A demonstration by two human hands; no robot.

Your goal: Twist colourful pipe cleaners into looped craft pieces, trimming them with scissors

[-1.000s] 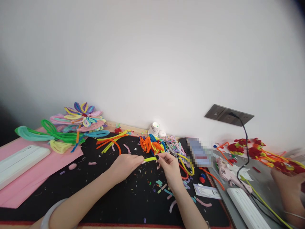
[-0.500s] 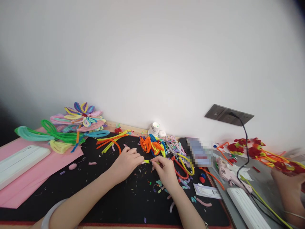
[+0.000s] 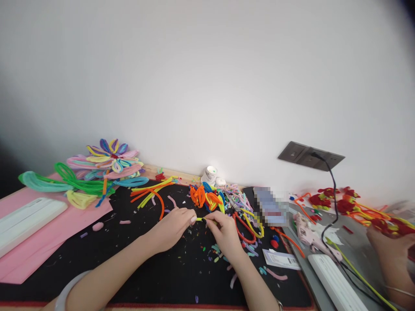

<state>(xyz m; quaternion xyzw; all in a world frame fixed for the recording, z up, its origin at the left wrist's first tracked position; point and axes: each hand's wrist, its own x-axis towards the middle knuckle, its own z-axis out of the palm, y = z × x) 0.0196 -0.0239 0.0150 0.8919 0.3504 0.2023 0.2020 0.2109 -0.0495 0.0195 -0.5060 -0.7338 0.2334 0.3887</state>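
Between my two hands, just above the black mat (image 3: 129,268), is a short yellow-green pipe cleaner (image 3: 199,219). My left hand (image 3: 177,226) pinches its left end, fingers curled together. At the other end my right hand (image 3: 223,231) is closed on it with thumb and forefinger. Most of the pipe cleaner is covered by fingers. Just beyond my hands lies a pile of orange, blue and yellow looped pipe cleaners (image 3: 207,196). Loose yellow and orange pipe cleaners (image 3: 152,192) lie to the left of it.
A pipe-cleaner flower (image 3: 113,156) lies at the back left, by a white lamp (image 3: 32,220) on pink paper. A paper cup (image 3: 210,175) stands by the wall. On the right are a phone (image 3: 270,207), a pink glue gun (image 3: 313,237), a cable and another person's hand (image 3: 391,255).
My left hand's fingers have folded in and the hand has turned slightly at the pipe cleaner. My right hand stays almost where it was, still pinching.
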